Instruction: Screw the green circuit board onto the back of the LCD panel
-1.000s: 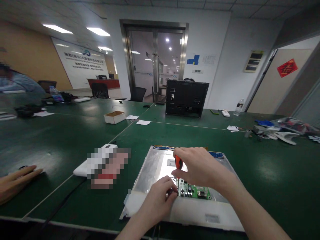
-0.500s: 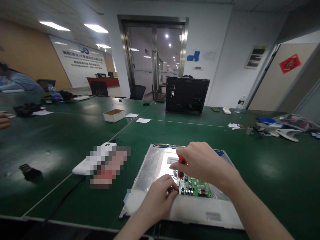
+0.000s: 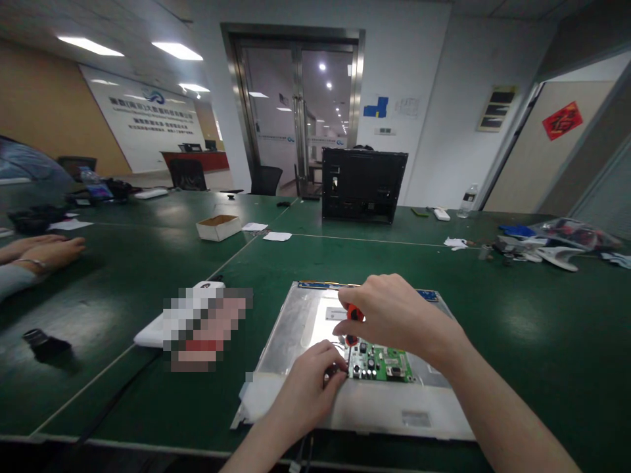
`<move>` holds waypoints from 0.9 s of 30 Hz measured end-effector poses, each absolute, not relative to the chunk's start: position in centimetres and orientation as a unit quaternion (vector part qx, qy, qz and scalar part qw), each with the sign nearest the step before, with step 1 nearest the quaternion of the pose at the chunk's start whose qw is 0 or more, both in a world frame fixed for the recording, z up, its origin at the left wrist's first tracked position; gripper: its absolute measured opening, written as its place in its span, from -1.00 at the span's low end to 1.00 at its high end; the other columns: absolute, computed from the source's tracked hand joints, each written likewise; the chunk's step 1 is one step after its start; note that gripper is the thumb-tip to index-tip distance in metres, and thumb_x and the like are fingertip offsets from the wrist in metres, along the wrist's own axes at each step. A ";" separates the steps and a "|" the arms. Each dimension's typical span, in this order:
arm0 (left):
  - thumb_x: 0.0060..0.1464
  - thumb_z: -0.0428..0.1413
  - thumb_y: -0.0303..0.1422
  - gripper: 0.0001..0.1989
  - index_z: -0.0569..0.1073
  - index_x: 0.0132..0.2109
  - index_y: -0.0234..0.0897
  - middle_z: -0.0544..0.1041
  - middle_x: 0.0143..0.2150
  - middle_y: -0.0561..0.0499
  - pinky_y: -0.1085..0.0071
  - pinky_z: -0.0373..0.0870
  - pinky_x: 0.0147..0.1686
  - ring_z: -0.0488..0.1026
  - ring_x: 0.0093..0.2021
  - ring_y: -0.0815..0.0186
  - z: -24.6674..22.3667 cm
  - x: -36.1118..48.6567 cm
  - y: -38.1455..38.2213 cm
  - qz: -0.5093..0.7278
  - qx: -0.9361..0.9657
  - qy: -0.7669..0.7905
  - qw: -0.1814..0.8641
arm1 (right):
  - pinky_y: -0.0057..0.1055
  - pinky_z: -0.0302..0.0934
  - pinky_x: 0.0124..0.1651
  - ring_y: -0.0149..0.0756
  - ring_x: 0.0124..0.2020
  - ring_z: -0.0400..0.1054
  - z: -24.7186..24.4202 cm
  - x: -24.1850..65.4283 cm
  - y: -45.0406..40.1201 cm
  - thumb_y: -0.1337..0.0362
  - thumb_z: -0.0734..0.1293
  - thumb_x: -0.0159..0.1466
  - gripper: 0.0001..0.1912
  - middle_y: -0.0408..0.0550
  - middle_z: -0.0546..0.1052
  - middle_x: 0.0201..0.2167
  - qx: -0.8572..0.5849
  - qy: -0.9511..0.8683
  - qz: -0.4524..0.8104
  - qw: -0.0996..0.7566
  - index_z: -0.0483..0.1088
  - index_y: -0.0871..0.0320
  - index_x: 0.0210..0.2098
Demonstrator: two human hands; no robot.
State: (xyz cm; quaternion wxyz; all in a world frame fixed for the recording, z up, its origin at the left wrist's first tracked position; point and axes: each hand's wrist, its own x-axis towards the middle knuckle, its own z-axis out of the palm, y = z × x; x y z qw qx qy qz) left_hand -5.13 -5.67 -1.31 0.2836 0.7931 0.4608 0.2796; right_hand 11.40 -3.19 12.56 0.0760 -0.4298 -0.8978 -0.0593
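My right hand (image 3: 394, 312) grips a red and black screwdriver (image 3: 351, 340), its shaft pointing down at the left edge of a green circuit board (image 3: 384, 360). My left hand (image 3: 311, 376) is closed beside the screwdriver's tip, thumb and fingers together at the board's edge. Whatever those fingers hold is hidden or too small to make out. Under both hands lies a flat metal-backed display panel (image 3: 365, 410), with the board on its back. My right hand and forearm cover part of the panel and board.
A white device (image 3: 152, 328), partly pixelated, lies left of the panel. Farther off are a small open box (image 3: 219, 228), papers (image 3: 277, 236) and an upright black monitor housing (image 3: 365, 187). Another person's hands (image 3: 49, 253) rest at left. Loose parts (image 3: 530, 248) clutter the right.
The view has turned slightly right, so the scene sits farther left. More of the other person's hands shows at left. My hands keep the same hold and place on the board.
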 end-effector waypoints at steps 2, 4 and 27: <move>-0.02 0.02 -0.55 -0.87 0.42 -0.39 -0.27 0.45 -0.29 0.00 0.42 0.22 -0.32 0.38 -0.28 0.28 -1.3 -5.2 -5.6 0.283 0.794 0.457 0.286 | -0.43 -0.16 -0.54 -0.32 -0.51 0.35 12.9 11.6 -3.4 0.02 0.35 0.17 -0.73 -0.11 0.54 -0.48 -0.427 -0.901 -0.043 0.060 0.44 0.10 -0.41; -0.01 0.02 -0.55 -0.87 0.42 -0.38 -0.27 0.45 -0.29 0.00 0.42 0.22 -0.31 0.38 -0.27 0.28 -1.3 -5.2 -5.6 0.285 0.795 0.451 0.289 | -0.43 -0.13 -0.53 -0.30 -0.46 0.37 13.0 11.9 -3.6 0.10 0.35 0.16 -0.79 -0.09 0.56 -0.41 -0.421 -0.905 -0.031 0.051 0.44 0.12 -0.38; 0.01 0.03 -0.52 -0.89 0.42 -0.37 -0.26 0.46 -0.28 0.01 0.41 0.22 -0.29 0.39 -0.26 0.27 -1.5 -5.3 -5.6 0.283 0.796 0.453 0.284 | -0.45 -0.17 -0.54 -0.42 -0.56 0.25 12.8 12.0 -2.9 0.02 0.37 0.16 -0.73 -0.14 0.49 -0.54 -0.411 -0.909 -0.020 0.066 0.46 0.11 -0.38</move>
